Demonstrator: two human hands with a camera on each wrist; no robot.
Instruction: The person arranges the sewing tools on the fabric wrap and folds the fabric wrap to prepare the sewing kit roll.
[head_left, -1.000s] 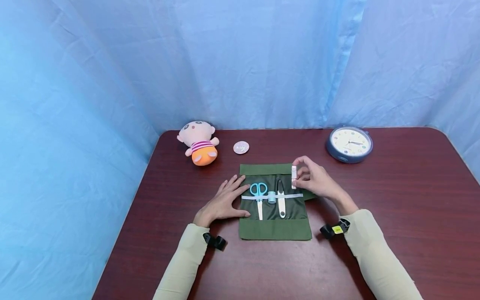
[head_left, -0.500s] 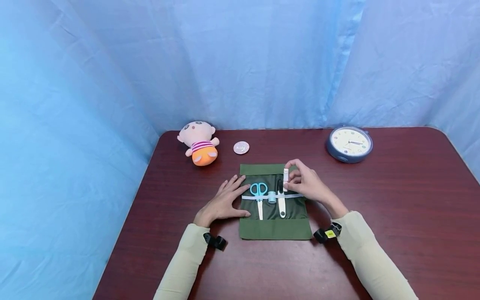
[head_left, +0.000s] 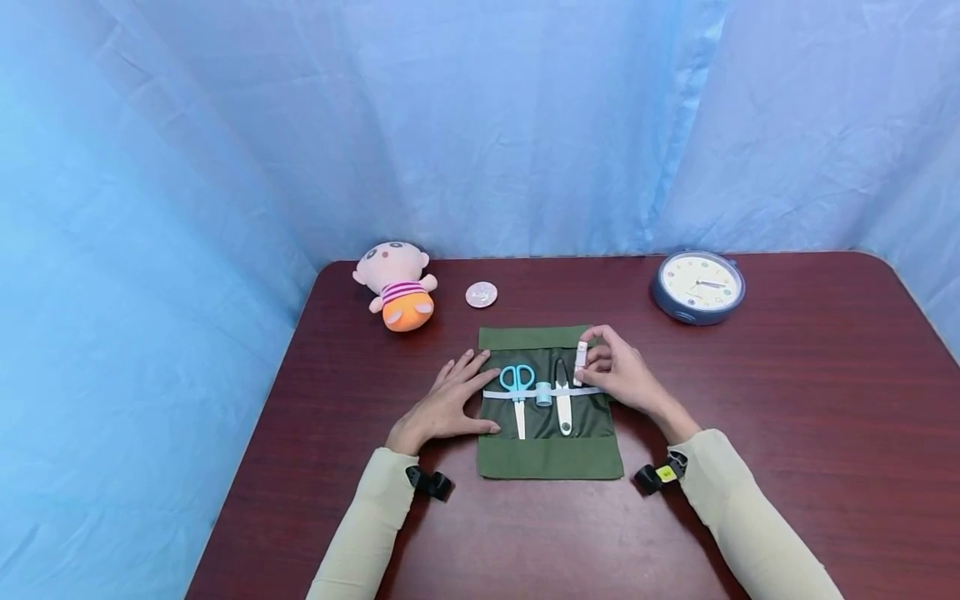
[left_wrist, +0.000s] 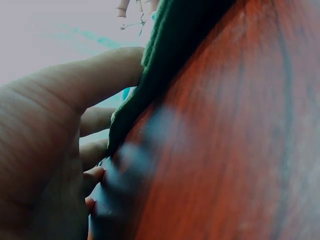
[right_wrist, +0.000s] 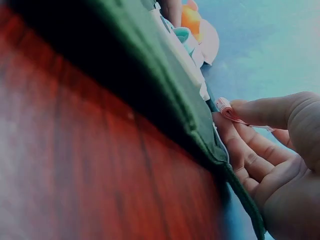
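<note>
The tape [head_left: 581,363] is up between thumb and index finger of the right hand [head_left: 622,371], one end against each fingertip, index at the far end, thumb at the near one, and the remaining fingers curl in behind it. It sits over the right part of the green case [head_left: 551,458], its lower end close by the pale strap [head_left: 495,395], just right of the black-and-white tool [head_left: 564,412]; whether it touches the cloth, I can't tell. The step in hand looks like fitting that tape at the strap's right end, and the next move, I'd judge, calls for tipping the near end under the band without letting the folds slip. In the right wrist view the thumb presses on the tape's folded end, right by the case. Over on the other side, the left hand [head_left: 446,404] lies with fingers spread across the case's left edge, seemingly steadying it. Beside it, the blue scissors [head_left: 519,406] and a small blue cylinder [head_left: 543,394] sit at the strap. Farther out on the table [head_left: 540,542]: a doll [head_left: 401,287], a round disc [head_left: 482,294], and the clock [head_left: 698,287] off right.
</note>
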